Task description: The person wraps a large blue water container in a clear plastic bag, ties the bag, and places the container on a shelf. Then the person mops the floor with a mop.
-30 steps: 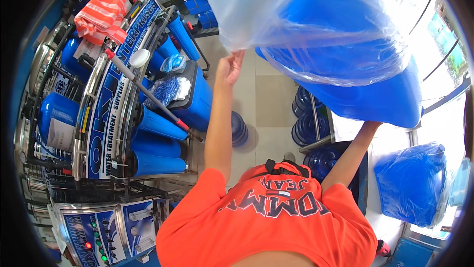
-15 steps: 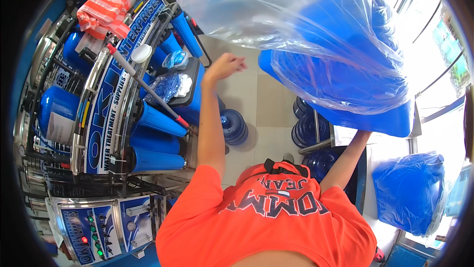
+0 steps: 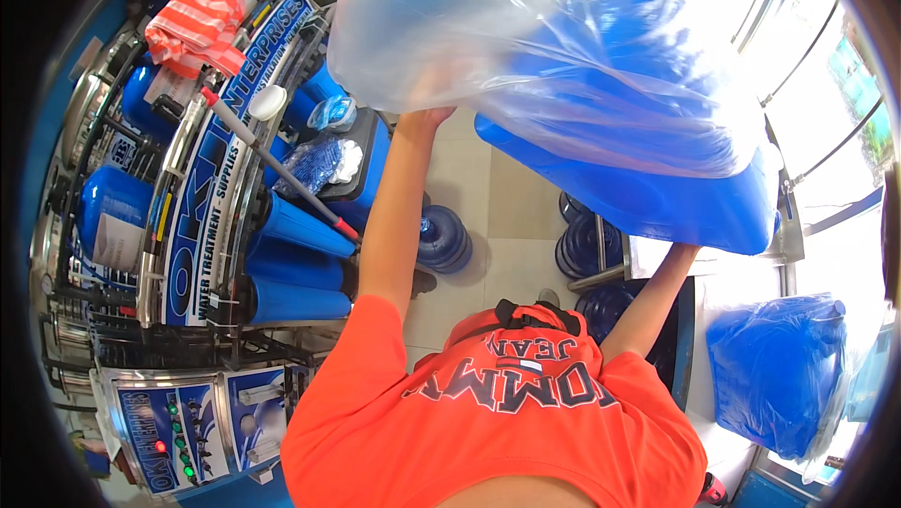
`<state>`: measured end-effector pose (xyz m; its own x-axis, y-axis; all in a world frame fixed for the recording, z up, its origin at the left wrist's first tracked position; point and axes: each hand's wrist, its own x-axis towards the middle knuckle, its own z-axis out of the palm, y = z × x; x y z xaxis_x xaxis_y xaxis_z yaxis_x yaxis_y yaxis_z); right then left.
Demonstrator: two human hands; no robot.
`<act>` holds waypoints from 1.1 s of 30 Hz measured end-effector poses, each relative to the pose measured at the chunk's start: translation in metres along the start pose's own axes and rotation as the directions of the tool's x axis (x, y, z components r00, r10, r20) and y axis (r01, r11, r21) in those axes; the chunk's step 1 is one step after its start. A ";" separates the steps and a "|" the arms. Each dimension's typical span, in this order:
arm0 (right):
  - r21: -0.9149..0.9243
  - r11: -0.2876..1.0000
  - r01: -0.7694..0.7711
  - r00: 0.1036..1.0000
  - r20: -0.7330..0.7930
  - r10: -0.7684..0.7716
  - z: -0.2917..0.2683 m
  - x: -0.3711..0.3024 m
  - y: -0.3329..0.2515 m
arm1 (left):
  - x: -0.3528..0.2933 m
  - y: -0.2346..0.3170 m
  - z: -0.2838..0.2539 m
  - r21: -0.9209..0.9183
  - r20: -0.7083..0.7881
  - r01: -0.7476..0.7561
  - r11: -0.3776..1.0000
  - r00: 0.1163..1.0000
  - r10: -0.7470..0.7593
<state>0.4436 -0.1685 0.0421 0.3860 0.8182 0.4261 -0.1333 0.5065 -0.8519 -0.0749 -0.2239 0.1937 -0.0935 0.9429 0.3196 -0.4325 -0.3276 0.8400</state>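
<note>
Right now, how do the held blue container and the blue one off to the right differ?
The held container is bare along its lower part, below loose plastic; the side container looks covered nearly all over.
The right hand meets the held container's lower edge; no hand touches the side container.
The held container looks larger in view than the side container.
Both are blue, with clear plastic over them.

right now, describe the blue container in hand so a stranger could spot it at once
Start at the orange-red shirt along the bottom edge, then follow the right forearm up to the right hand. Just above it is a big blue container, partly covered by clear plastic. Unlike the wrapped blue jug at lower right, its near end is bare.
</note>
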 end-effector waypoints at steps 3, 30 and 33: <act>0.018 0.999 -0.027 1.000 0.004 0.027 0.003 0.002 0.005 | -0.006 -0.015 -0.005 -0.132 -0.147 0.279 0.951 0.943 -0.297; 0.189 0.978 -0.084 0.996 -0.006 0.087 -0.001 -0.013 0.023 | 0.027 0.004 0.021 -0.033 -0.203 0.229 0.973 0.952 -0.231; 0.199 0.976 -0.086 0.996 -0.005 0.089 0.003 -0.017 0.027 | 0.014 -0.026 0.049 -0.064 -0.231 0.218 0.974 0.946 -0.227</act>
<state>0.4310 -0.1679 0.0125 0.3772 0.8586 0.3471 -0.3452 0.4782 -0.8076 -0.0209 -0.2045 0.1976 -0.1977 0.9802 0.0100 -0.4986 -0.1094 0.8599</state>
